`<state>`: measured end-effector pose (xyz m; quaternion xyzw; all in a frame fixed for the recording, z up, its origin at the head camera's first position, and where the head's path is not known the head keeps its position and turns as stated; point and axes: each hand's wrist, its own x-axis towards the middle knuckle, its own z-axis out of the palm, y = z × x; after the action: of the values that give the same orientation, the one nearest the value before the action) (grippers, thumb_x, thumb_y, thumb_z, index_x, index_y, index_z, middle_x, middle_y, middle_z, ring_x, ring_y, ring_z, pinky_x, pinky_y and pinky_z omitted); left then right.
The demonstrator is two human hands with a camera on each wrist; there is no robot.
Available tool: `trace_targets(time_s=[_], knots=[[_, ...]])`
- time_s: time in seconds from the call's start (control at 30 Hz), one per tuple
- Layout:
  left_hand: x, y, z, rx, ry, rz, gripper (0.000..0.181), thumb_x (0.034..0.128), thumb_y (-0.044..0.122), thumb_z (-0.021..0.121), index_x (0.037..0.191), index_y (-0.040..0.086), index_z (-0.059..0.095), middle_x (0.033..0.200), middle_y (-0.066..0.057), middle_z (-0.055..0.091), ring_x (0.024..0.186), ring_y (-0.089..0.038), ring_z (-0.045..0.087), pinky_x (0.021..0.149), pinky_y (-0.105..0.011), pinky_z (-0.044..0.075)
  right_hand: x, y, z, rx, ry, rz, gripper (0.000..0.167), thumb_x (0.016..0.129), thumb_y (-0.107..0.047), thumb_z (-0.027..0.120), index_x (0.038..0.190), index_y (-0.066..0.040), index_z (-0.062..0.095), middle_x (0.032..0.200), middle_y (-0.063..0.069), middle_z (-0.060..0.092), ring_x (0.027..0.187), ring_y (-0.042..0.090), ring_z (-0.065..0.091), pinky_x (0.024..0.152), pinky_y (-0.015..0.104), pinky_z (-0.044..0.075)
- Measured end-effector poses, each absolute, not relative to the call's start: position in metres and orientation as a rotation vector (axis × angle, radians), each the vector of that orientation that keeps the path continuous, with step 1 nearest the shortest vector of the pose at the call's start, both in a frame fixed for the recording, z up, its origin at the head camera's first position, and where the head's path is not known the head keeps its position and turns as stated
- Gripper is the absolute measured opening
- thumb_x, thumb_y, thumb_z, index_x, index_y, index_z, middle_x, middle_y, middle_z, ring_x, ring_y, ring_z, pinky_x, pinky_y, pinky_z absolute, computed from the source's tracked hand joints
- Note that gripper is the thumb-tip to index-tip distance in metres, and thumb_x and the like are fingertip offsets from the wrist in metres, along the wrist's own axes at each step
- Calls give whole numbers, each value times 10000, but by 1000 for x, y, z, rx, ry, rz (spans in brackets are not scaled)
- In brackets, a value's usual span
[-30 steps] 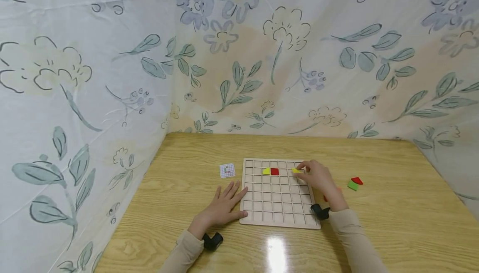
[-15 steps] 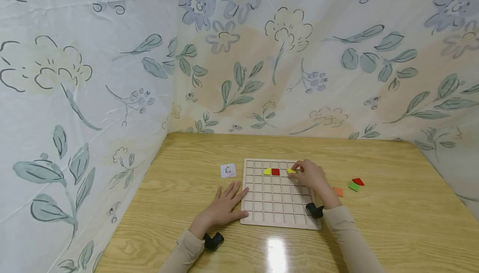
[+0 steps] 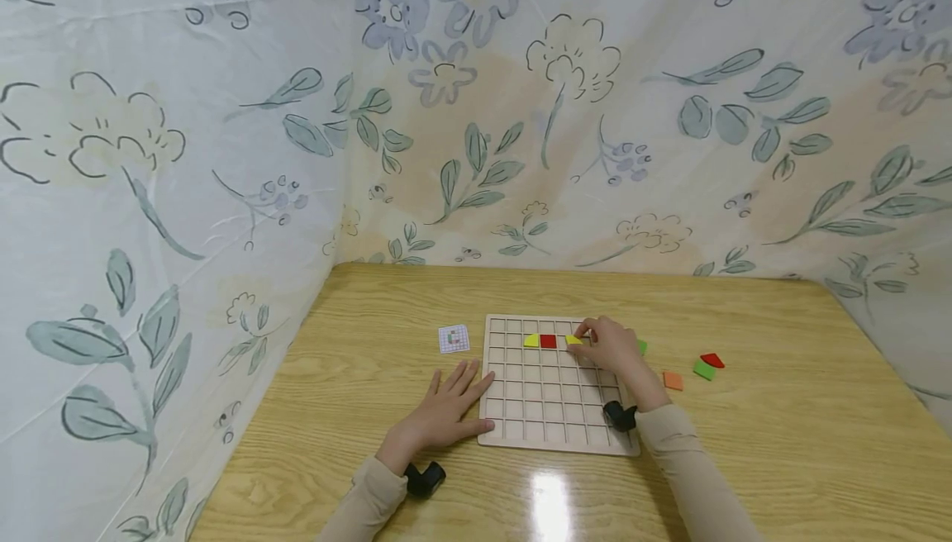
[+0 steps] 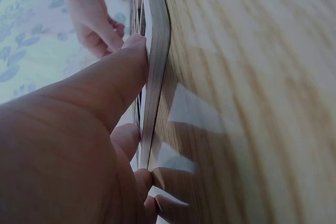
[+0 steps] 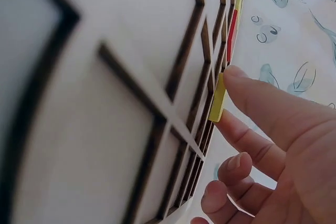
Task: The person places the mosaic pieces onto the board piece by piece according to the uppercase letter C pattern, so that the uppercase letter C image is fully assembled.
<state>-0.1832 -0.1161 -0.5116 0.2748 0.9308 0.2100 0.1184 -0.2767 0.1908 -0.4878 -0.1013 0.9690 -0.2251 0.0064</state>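
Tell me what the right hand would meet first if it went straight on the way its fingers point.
Likely the red square, which sits ahead on the grid board as the right hand points leftward, pinching a yellow piece. Depth is unclear, so it might pass just above the square.

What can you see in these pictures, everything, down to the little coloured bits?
floral cloth: 1 backdrop, pale with flowers and leaves, behind the table
table: 1, light wood, beneath everything
grid board: 1, pale wood, on the table
pattern card: 1, mostly white, left of the board
yellow pieces: 2, yellow, one on the board, one pinched
red square: 1, red, on the board
orange square: 1, orange, right of the board
green pieces: 2, green, right; one partly hidden
red piece: 1, red, by a green one
wrist devices: 2, black, at the wrists
sleeves: 2, beige, on the arms
hands: 2, bare, at the board
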Motion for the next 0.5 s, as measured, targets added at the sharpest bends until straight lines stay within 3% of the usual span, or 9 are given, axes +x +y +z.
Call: trace_targets(time_s=[0.5], knots=[[-182,-119,-512,817,2723,608,722,915,559,435,1500,224,175,1564,-89,45,1433,-300,3,1102,-594,-9,-272,201,-482,-330,2995,-857,160,830,-254,694,884,-107,662,654,22,417,567,163,349,516,283,235]])
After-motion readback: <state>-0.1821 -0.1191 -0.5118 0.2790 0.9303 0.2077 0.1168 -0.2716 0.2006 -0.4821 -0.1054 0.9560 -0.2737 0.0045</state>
